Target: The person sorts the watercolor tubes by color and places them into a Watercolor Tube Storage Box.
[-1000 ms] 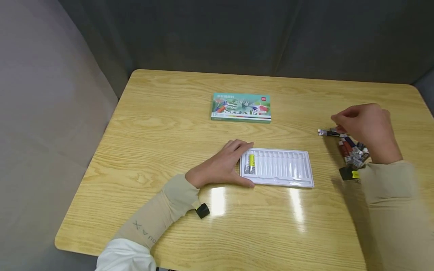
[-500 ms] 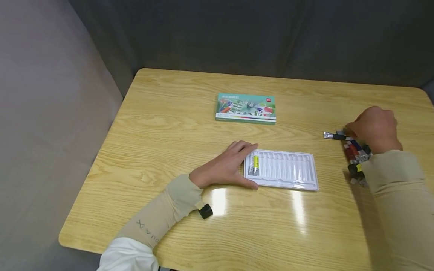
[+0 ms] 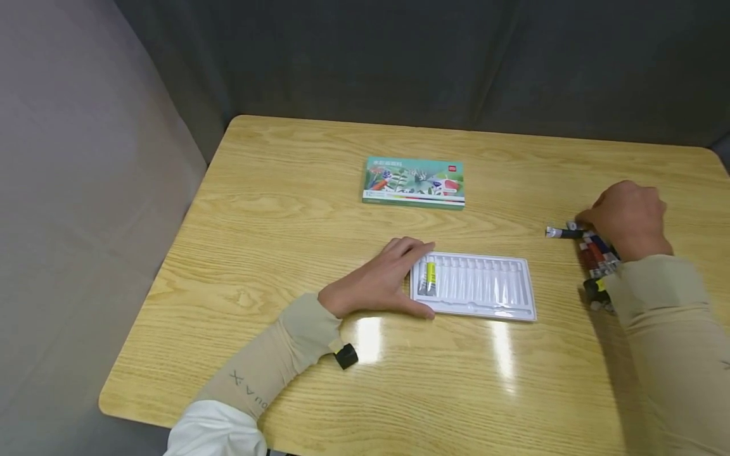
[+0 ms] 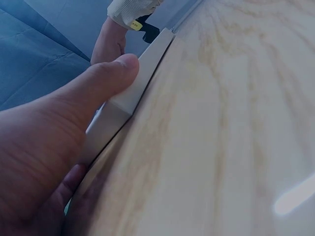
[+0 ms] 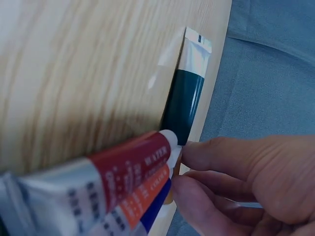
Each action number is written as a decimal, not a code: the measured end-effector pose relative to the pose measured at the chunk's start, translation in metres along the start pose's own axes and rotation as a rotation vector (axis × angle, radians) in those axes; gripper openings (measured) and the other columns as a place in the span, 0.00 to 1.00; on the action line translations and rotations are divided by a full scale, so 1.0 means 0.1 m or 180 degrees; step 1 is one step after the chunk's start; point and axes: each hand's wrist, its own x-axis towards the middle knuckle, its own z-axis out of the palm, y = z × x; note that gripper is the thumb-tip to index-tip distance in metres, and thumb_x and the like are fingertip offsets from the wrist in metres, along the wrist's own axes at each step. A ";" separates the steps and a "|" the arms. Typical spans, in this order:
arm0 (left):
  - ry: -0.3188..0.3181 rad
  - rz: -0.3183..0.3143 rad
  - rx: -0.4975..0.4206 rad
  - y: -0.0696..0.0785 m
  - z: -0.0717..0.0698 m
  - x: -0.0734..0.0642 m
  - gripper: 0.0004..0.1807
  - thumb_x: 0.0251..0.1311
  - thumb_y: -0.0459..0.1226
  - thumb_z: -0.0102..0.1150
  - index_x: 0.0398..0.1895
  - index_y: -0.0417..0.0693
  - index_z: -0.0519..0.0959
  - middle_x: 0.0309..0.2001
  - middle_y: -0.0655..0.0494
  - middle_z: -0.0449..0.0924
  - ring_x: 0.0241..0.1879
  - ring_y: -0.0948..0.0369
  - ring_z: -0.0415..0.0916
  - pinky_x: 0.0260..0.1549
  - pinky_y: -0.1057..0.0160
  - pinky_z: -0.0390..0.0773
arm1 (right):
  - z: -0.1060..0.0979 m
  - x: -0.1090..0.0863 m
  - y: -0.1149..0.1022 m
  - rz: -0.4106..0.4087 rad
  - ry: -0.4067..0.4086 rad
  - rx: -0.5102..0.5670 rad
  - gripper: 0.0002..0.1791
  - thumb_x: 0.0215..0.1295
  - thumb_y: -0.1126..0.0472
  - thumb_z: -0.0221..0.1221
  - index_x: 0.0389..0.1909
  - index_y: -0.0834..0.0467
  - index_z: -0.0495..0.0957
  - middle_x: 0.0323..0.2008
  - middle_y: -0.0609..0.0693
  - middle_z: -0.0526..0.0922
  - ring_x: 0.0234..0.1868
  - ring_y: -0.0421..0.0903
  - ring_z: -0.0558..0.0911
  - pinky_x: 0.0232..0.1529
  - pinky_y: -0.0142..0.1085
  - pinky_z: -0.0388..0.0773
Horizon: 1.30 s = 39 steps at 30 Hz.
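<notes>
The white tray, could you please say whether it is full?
No; the tray holds tubes only at its left end; other slots look empty.

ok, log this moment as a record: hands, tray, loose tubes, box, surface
left_hand: left hand grips the left end of a white plastic tray
right_hand: right hand has fingertips at loose paint tubes; whether it pinches one, cannot tell
tray_contents: yellow-labelled silver tube with a second tube beside it, left end
loose_colours: dark red tube, orange tube, blue tube, dark tube with silver end; others partly hidden
box: teal printed flat box, beyond the tray, apart
surface: wood-grain table
</notes>
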 end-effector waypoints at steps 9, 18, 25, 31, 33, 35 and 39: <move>0.0020 0.0060 -0.0011 -0.01 0.02 -0.01 0.66 0.46 0.69 0.74 0.83 0.51 0.54 0.73 0.58 0.62 0.70 0.62 0.60 0.73 0.61 0.67 | 0.03 -0.01 -0.03 0.0003 0.0000 0.0098 0.24 0.63 0.56 0.66 0.42 0.77 0.82 0.42 0.77 0.81 0.49 0.77 0.67 0.49 0.66 0.63; 0.0038 0.0059 0.0036 -0.02 0.02 -0.01 0.66 0.47 0.69 0.74 0.84 0.52 0.53 0.73 0.58 0.62 0.71 0.62 0.59 0.73 0.62 0.67 | 0.04 -0.02 -0.07 0.0029 -0.0083 0.0282 0.26 0.66 0.55 0.63 0.52 0.75 0.80 0.52 0.79 0.77 0.56 0.78 0.62 0.50 0.64 0.61; 0.0021 0.0052 0.0032 -0.02 0.01 -0.01 0.66 0.47 0.69 0.73 0.83 0.52 0.53 0.73 0.58 0.62 0.70 0.62 0.60 0.72 0.62 0.68 | 0.01 0.00 -0.07 -0.0166 -0.0217 0.0123 0.25 0.69 0.54 0.62 0.56 0.70 0.78 0.49 0.78 0.78 0.49 0.73 0.68 0.39 0.55 0.68; 0.0001 0.0010 0.0047 -0.02 -0.01 -0.02 0.65 0.48 0.69 0.72 0.84 0.54 0.53 0.72 0.59 0.62 0.70 0.63 0.59 0.72 0.61 0.68 | 0.04 0.08 -0.07 -0.0499 -0.0364 0.0090 0.24 0.71 0.52 0.62 0.57 0.67 0.79 0.47 0.72 0.85 0.36 0.60 0.82 0.26 0.41 0.72; -0.0005 0.0015 0.0045 -0.02 -0.01 -0.02 0.65 0.48 0.69 0.72 0.84 0.54 0.53 0.72 0.59 0.62 0.70 0.62 0.59 0.73 0.60 0.68 | 0.07 0.10 -0.07 -0.0543 -0.0359 0.0137 0.24 0.71 0.52 0.62 0.58 0.67 0.79 0.49 0.73 0.85 0.36 0.61 0.84 0.33 0.46 0.76; -0.0011 0.0016 0.0039 -0.02 -0.01 -0.02 0.64 0.48 0.69 0.73 0.84 0.53 0.53 0.73 0.58 0.62 0.70 0.62 0.59 0.73 0.60 0.68 | 0.09 0.12 -0.09 -0.0570 -0.0356 0.0184 0.26 0.72 0.51 0.61 0.59 0.67 0.78 0.51 0.73 0.84 0.39 0.65 0.84 0.51 0.57 0.76; -0.0018 0.0018 0.0027 -0.02 -0.01 -0.01 0.65 0.48 0.68 0.73 0.84 0.53 0.53 0.73 0.57 0.62 0.71 0.61 0.59 0.74 0.59 0.67 | 0.10 0.12 -0.13 -0.0582 -0.0343 0.0275 0.29 0.73 0.48 0.59 0.63 0.67 0.74 0.54 0.74 0.82 0.49 0.72 0.81 0.69 0.72 0.52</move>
